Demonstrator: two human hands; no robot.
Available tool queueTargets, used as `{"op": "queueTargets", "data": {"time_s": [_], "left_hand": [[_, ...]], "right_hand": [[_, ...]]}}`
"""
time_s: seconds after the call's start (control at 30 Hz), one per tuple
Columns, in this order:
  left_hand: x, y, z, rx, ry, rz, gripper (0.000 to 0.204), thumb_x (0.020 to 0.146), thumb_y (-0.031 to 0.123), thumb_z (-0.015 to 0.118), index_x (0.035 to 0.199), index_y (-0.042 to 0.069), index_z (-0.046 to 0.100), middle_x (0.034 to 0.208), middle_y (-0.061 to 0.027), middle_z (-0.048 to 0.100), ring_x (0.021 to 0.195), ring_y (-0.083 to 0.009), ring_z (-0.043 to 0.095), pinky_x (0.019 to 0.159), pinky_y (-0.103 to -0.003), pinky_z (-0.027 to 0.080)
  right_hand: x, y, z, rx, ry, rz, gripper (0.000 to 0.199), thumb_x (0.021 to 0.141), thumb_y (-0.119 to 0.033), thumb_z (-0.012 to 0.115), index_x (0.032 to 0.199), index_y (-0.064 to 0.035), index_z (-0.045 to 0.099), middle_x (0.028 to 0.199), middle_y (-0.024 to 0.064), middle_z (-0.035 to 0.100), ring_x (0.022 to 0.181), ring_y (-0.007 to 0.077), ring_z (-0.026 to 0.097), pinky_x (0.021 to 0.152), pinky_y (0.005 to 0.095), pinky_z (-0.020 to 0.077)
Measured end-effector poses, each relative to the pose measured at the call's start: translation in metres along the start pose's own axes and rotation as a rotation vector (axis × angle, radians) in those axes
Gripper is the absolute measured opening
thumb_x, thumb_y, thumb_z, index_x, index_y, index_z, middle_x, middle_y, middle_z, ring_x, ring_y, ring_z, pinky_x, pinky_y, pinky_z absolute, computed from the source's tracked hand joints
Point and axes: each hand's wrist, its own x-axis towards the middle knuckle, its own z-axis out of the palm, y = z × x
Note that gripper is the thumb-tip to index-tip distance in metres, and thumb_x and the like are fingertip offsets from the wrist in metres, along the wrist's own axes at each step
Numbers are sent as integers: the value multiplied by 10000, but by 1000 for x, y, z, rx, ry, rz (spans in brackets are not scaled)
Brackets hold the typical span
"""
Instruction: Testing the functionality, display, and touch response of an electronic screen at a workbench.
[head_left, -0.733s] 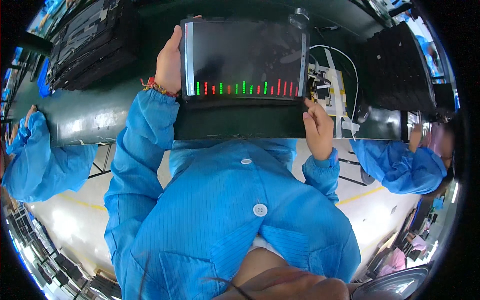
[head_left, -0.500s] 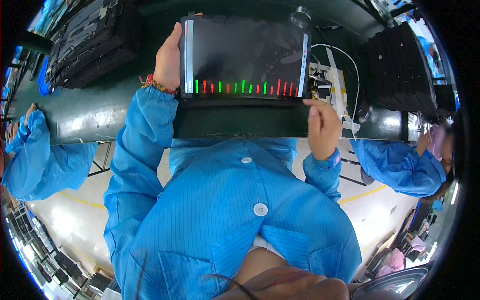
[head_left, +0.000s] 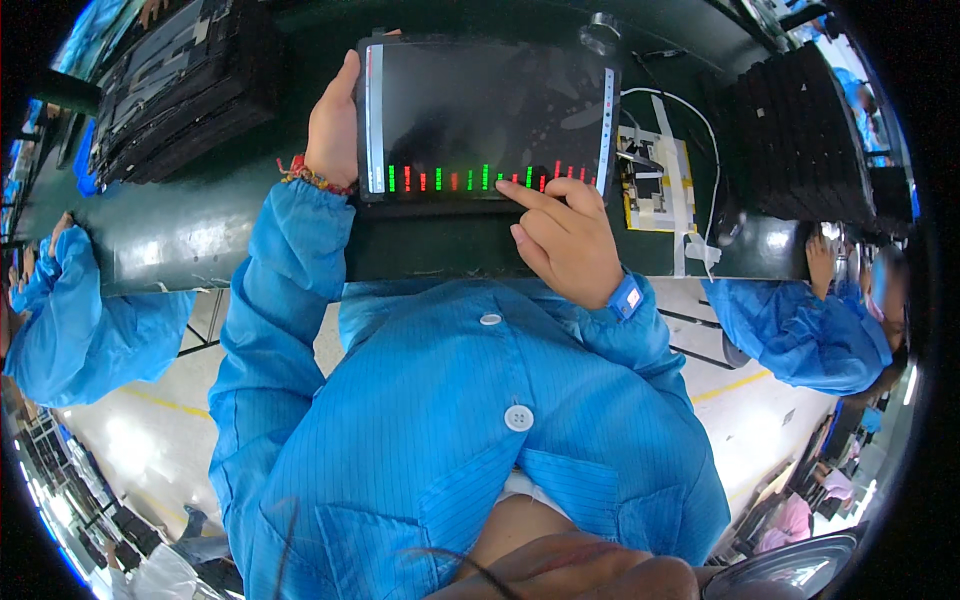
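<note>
A tablet (head_left: pixel 480 115) with a dark screen is held up over the dark green bench. Red and green marks run in a row along the screen's lower edge, between a pale strip at each side. My left hand (head_left: pixel 332 130) grips the tablet's left edge, thumb on the near face and the other fingers mostly hidden behind it. With the index finger stretched out, my right hand (head_left: pixel 568 235) reaches over the tablet's lower edge. That fingertip is at the row of marks, right of the middle; the other fingers are partly bent and hold nothing.
Black trays (head_left: pixel 180 95) are stacked at the left, and another black stack (head_left: pixel 805 135) stands at the right. Beside the tablet lies a flat pale and yellow part (head_left: pixel 655 180) with a white cable (head_left: pixel 712 150). A clear round object (head_left: pixel 600 35) sits behind. Co-workers' blue sleeves (head_left: pixel 800 335) flank me.
My right hand has moved left and up from beside the tablet's lower right corner onto the lower screen, its index finger now extended. My left hand keeps its hold on the tablet.
</note>
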Motion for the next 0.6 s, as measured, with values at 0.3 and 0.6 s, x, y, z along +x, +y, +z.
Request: {"op": "queueTargets", "data": {"time_s": [0.3,0.6], "left_hand": [[-8,6,-6,-46,-37,-5,463,971,351,321,1338,76,383,1232,-123,519,1067,-225,538,898,-332,443],[-9,10,-2,-79,-26,-25,461,970,351,326,1316,57,401,1204,-94,540,1049,-211,543,910,-316,427]], "right_hand": [[2,64,-52,-10,267,333,110,811,-81,559,900,-47,614,971,93,632,879,263,548,761,354,433],[34,253,-36,-280,182,456,204,830,-144,575,1015,-67,613,929,141,630,850,313,599,759,393,485]]}}
